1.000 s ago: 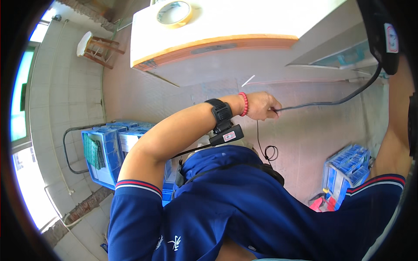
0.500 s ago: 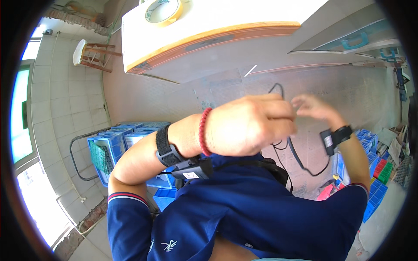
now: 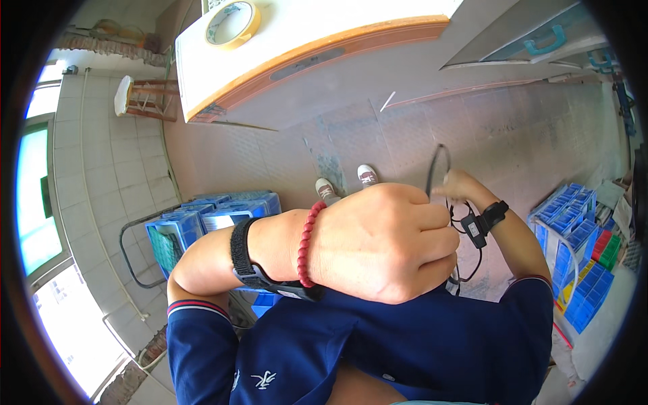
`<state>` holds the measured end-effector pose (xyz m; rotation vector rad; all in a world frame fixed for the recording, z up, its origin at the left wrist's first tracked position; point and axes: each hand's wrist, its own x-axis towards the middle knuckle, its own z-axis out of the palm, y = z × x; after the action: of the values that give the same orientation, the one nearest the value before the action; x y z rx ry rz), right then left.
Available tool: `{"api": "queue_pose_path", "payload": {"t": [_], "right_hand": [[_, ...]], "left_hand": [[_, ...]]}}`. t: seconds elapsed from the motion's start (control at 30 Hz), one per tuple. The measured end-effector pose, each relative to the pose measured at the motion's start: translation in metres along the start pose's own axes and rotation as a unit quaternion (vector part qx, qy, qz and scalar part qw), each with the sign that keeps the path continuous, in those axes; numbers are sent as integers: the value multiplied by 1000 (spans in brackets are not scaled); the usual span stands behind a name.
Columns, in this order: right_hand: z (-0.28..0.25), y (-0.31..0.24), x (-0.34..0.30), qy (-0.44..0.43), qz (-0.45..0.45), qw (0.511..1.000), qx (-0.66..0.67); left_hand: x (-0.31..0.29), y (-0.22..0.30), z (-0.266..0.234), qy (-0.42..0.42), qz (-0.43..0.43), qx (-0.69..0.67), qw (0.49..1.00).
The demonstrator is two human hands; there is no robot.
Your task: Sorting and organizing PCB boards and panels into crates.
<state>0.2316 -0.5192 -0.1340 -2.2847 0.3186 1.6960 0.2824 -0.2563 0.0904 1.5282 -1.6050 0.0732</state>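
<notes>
Outside table edge (image 3: 378, 34), left hand (image 3: 386, 244) is fisted, contents hidden; right hand's grip (image 3: 459, 187) unclear.

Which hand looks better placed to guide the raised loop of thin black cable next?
The right hand, probably: it is beside the raised loop of thin black cable. The left hand, back toward the camera, is close too, but its grip is hidden.

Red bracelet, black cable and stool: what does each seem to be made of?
Red bracelet: low-sheen round beads, possibly wood or plastic. Black cable: probably rubbery plastic, as it bends in a smooth loop; blur hides its finish. Stool: likely wood, judging by brown legs and rungs; pale seat's material unclear.
</notes>
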Motion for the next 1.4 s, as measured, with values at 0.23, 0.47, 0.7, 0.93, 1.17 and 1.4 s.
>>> {"api": "queue_pose_path", "payload": {"t": [0.23,0.47,0.7,0.93,1.17,1.4], "right_hand": [[55,32,33,84,-231,959,-144],[69,-33,33,-36,-344,935,82],[74,-39,59,-77,-309,947,46],[10,-16,3,-157,-255,915,270],[-20,-81,-126,-186,-366,879,243],[17,-135,-132,-64,-498,865,-25]], "left_hand": [[-8,18,-8,-10,-4,12,1000],[-20,26,-16,25,-24,36,999],[-27,31,-23,31,-32,62,997],[-53,35,-36,-27,-84,89,992],[-106,50,-72,-68,-266,9,962],[-111,65,-95,-119,-429,68,893]]}}
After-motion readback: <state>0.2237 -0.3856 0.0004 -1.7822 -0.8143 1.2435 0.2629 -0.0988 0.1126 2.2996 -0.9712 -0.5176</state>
